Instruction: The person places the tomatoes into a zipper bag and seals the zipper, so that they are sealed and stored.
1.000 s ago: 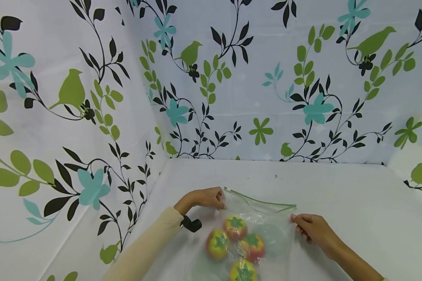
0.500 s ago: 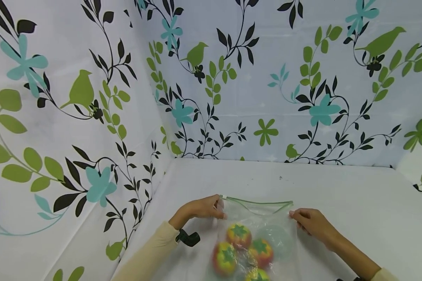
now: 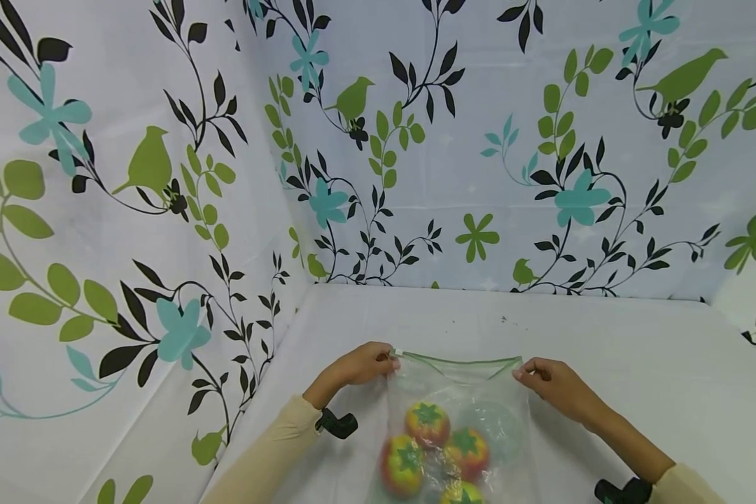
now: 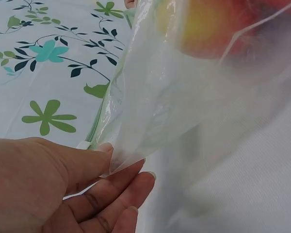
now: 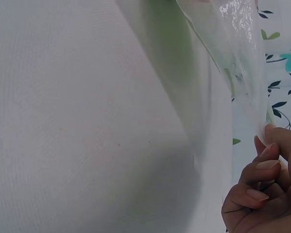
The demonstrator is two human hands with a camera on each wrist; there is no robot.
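A clear zip bag [image 3: 441,392] with a green zip strip along its top hangs between both hands. Inside show several red and yellow tomato-like fruits [image 3: 427,422] with green star-shaped tops, and a pale green round shape [image 3: 494,427]. My left hand [image 3: 364,364] pinches the bag's top left corner, by the white slider; the left wrist view shows thumb and fingers [image 4: 102,194] on the plastic. My right hand [image 3: 557,388] pinches the top right corner, as the right wrist view also shows with the right hand [image 5: 266,179]. The bag's bottom is cut off by the frame.
Beneath the bag lies a white table [image 3: 630,350]. Patterned cloth with leaves, birds and flowers [image 3: 479,140] rises behind it and along the left. Dark wrist devices [image 3: 337,423] sit on both forearms.
The view has turned slightly left. The bag's top strip now stands more level, its left corner lower than a second ago. Both hands keep their hold on the corners.
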